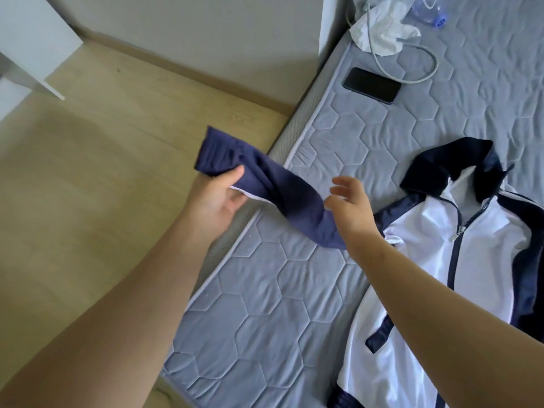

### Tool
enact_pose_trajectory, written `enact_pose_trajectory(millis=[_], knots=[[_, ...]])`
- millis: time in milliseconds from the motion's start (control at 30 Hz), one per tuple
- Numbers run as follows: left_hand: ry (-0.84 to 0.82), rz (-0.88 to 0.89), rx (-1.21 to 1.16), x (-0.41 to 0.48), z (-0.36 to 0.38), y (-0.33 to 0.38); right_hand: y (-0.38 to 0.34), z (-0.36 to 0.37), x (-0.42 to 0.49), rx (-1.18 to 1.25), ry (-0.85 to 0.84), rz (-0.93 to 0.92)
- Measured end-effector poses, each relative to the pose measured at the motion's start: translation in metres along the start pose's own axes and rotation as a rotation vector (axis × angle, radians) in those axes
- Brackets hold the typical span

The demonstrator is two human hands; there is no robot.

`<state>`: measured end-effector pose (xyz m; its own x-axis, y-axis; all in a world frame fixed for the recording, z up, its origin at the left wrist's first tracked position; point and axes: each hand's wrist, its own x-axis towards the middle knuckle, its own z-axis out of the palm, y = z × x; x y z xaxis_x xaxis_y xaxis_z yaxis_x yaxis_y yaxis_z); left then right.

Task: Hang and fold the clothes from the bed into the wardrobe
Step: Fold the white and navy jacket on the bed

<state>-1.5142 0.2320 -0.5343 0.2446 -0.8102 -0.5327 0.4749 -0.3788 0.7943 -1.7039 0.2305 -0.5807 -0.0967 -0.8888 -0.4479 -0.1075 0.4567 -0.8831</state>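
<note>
My left hand [219,198] grips one end of a folded navy garment [273,187] with thin white piping, held in the air over the bed's left edge. The cloth droops to the right, and its lower end hangs under my right hand [351,203]. That hand hovers with fingers spread; whether it touches the cloth I cannot tell. A white and navy zip jacket [435,248] lies spread flat on the grey quilted mattress [279,304], to the right of both hands.
A black phone [372,85] lies on the mattress further back. Behind it are a grey cable [424,69], a crumpled white cloth [382,30] and a plastic bottle [429,13]. Wooden floor [88,172] lies to the left, with a white panel [32,45] at the top left.
</note>
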Motion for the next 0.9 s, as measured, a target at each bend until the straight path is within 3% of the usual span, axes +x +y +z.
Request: enact_pose_trajectory(millis=[133,200,300,467,633,800,900], knots=[[0.156,0.261,0.237,0.004,-0.018,0.04,0.005,0.007,0.001,-0.036,0.017,0.057],[0.225,0.296,0.254,0.007,-0.023,0.062,0.001,0.013,0.003,-0.046,0.048,0.061],[0.249,0.281,0.17,0.011,-0.037,0.088,-0.011,0.025,0.007,-0.097,0.034,0.026],[0.186,0.256,0.38,0.011,-0.056,0.098,-0.025,0.038,0.009,-0.129,-0.031,0.074],[0.129,0.07,0.184,0.011,-0.057,0.094,-0.016,0.039,0.007,-0.126,-0.051,0.106],[-0.025,-0.003,0.162,0.004,-0.059,0.098,-0.008,0.034,0.003,-0.132,-0.054,0.138],[0.037,-0.036,0.195,0.003,-0.058,0.103,-0.006,0.029,0.002,-0.122,-0.061,0.152]])
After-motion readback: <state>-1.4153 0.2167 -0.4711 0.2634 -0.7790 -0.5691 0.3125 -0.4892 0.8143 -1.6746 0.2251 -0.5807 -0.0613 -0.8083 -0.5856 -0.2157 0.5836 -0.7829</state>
